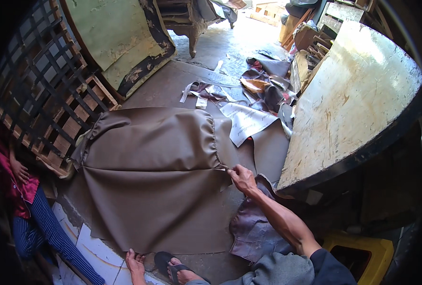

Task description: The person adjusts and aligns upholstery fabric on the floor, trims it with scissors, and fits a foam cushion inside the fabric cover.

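Observation:
A large brown leather-like sheet [149, 209] is spread over the floor, with a sewn brown cover piece [149, 137] at its far part. A gathered, puckered seam runs along the cover's right side. My right hand [242, 178] is closed, pinching the cover at the near end of that seam. My left hand [135, 263] is down at the sheet's near edge, palm partly up and fingers a little apart, with the fingertips by the material. Whether they press on the edge is hard to see. My sandalled foot [178, 270] is beside it.
On the right leans a large worn board [353, 104], above a yellow crate [363, 251]. Leather scraps [268, 83] are heaped beyond the cover. A webbed wooden frame [44, 90] stands left, near a seated person [23, 185]. A dark leather piece [258, 228] lies under my right forearm.

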`<state>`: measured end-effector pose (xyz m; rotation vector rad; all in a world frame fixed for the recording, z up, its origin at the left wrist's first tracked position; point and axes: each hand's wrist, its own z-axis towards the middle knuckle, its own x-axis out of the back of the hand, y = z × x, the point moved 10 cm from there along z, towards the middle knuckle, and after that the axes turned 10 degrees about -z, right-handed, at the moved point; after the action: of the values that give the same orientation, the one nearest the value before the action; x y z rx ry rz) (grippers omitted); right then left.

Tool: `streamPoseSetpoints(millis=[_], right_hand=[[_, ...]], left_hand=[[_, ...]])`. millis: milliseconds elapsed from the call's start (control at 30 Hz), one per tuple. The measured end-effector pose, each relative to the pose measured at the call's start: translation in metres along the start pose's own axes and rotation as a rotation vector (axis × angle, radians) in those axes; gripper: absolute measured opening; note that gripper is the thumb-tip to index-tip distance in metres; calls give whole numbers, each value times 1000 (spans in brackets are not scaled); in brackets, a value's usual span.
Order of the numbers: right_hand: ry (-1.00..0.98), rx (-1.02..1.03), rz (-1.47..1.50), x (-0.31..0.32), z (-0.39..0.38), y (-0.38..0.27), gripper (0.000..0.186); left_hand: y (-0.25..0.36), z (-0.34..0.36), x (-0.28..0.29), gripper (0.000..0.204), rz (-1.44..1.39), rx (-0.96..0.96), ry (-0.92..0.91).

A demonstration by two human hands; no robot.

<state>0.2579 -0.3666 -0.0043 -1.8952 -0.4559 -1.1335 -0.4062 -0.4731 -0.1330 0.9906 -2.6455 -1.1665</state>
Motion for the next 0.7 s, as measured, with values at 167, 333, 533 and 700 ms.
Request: streamPoseSetpoints(millis=[167,333,533,700], right_hand=[[28,123,-6,-4,13,-62,37],[89,154,151,-9,-12,-33,35],[360,40,-31,56,-109,67,23],[355,-167,5,70,-148,148,18]], left_hand=[[-4,6,-5,25,-6,-9,-21],[-9,10,5,31,-9,-16,-20],[-10,4,-5,33,26,-9,-45],[16,9,7,21,396,-202,147]])
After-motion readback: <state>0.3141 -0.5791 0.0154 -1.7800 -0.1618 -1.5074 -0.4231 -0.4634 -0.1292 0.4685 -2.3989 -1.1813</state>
